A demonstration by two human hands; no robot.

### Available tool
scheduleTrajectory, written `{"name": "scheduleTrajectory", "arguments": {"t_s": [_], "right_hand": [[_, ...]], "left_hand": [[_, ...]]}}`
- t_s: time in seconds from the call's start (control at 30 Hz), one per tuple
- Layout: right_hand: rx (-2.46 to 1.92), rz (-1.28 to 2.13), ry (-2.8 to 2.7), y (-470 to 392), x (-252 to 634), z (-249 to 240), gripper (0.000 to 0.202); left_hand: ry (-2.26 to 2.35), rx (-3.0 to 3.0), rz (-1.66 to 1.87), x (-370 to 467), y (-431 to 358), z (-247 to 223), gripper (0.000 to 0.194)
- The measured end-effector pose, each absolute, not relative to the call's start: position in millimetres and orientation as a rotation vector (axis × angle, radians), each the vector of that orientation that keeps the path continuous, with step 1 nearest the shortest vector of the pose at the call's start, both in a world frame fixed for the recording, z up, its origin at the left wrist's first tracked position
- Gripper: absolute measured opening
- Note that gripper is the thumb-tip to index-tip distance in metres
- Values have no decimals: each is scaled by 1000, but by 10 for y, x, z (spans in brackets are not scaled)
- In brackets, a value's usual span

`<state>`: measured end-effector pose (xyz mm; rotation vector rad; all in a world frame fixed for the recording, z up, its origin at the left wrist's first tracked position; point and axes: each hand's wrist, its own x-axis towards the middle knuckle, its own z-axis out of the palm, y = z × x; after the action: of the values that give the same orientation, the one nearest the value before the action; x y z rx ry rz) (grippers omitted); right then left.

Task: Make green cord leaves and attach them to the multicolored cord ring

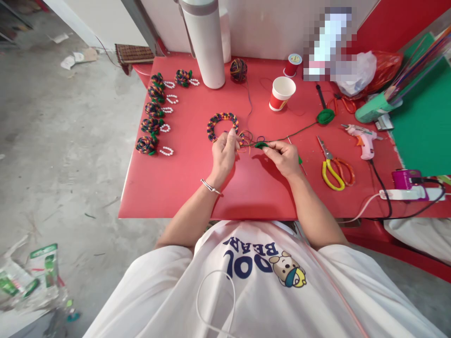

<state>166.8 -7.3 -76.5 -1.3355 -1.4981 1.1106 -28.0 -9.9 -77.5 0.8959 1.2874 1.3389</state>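
Observation:
My left hand [225, 149] is closed on a multicolored crocheted yarn ring [222, 116], which lies curved on the table beyond my fingers. Between finger and thumb, my right hand [283, 157] pinches a small green crocheted piece [261, 145]. Loose yarn ends [248, 139] tangle in the gap between my two hands. From there a dark green strand runs right to a green yarn ball [325, 116]. A thin tool, perhaps a crochet hook [289, 140], shows by my right hand, partly hidden behind it.
Finished yarn bundles with white bead loops [147, 144] line the left edge. Farther back stand a white bottle [207, 51], a multicolored yarn ball [238, 70], a paper cup [283, 93] and a thread spool [293, 65]. Scissors [331, 166], a pink glue gun [364, 140] and a power strip [401, 194] lie right.

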Motion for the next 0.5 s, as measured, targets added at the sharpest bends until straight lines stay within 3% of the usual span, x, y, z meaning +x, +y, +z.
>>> {"name": "scheduleTrajectory", "arguments": {"t_s": [0.07, 0.5], "right_hand": [[-1316, 1119, -1461, -70, 1658, -755, 28], [-1267, 1069, -1448, -91, 1661, -804, 31]], "left_hand": [[1201, 883, 1308, -210, -135, -799, 49], [994, 711, 1074, -117, -231, -728, 32]]}}
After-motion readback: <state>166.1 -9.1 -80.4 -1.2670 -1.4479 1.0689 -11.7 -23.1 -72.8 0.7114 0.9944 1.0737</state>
